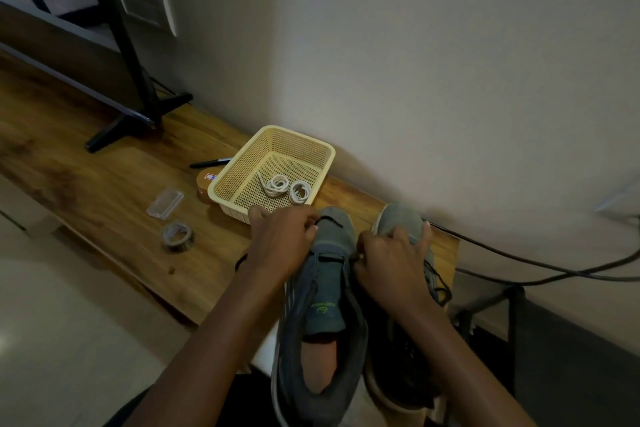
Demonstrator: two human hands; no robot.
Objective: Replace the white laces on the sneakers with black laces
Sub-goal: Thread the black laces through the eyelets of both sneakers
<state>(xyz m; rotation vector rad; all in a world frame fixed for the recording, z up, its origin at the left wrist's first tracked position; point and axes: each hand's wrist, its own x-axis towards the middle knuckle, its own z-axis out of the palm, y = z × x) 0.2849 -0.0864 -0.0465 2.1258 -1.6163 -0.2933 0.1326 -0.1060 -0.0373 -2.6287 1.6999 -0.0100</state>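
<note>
Two grey sneakers lie side by side at the right end of a wooden table, toes toward the wall and heels hanging past the near edge toward me. On the left sneaker a black lace crosses only the lowest eyelets, just behind the toe. My left hand has its fingers curled, pinching that lace at the shoe's left side. My right hand is closed at the right eyelet edge, where the lace bar ends. It looks like a pinch on the same lace, though the light is dim. One finger stretches forward over the right sneaker, whose own dark lace trails loose.

Just beyond the left hand sits a cream mesh basket holding the white laces, coiled in two small bundles. A small brown box is tucked against the basket's left corner, with a black marker lying behind it. Further left on the wood lie a clear plastic case and a roll of tape. A black stand rests on the far part of the table below a wall plate. Dark cables run along the wall at right, and pale floor shows at left.
</note>
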